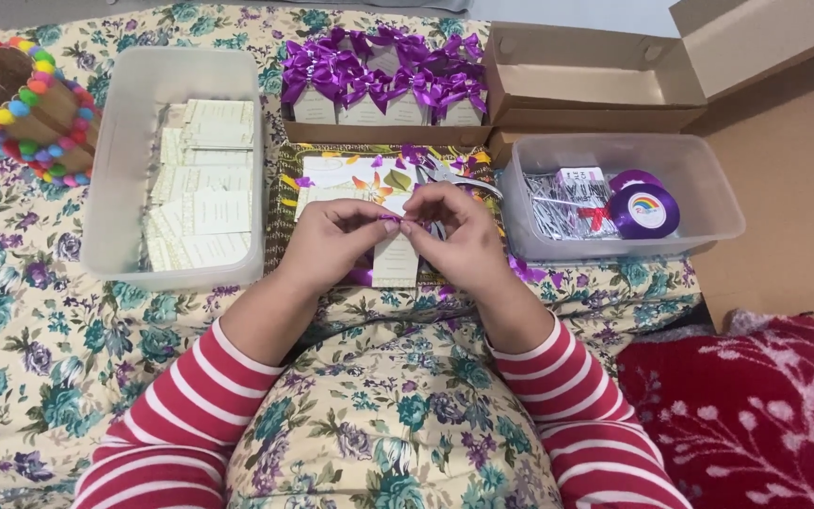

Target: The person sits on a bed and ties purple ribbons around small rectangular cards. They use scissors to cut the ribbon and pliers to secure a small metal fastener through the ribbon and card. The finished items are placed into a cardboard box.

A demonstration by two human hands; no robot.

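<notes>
Over a floral cloth (pixel 30 311), seen from the head camera, the left hand (pixel 332 240) and right hand (pixel 459 236) meet fingertip to fingertip, both pinched shut on a short purple ribbon (pixel 391 220) at the top of a small cream favour box (pixel 395 256). To the left stands a clear tub (pixel 105 188) of flat cream cards (pixel 202 188). To the right another tub (pixel 708 188) holds a purple ribbon roll (pixel 645 209), and behind is a cardboard tray (pixel 383 135) of bowed boxes (pixel 379 85).
</notes>
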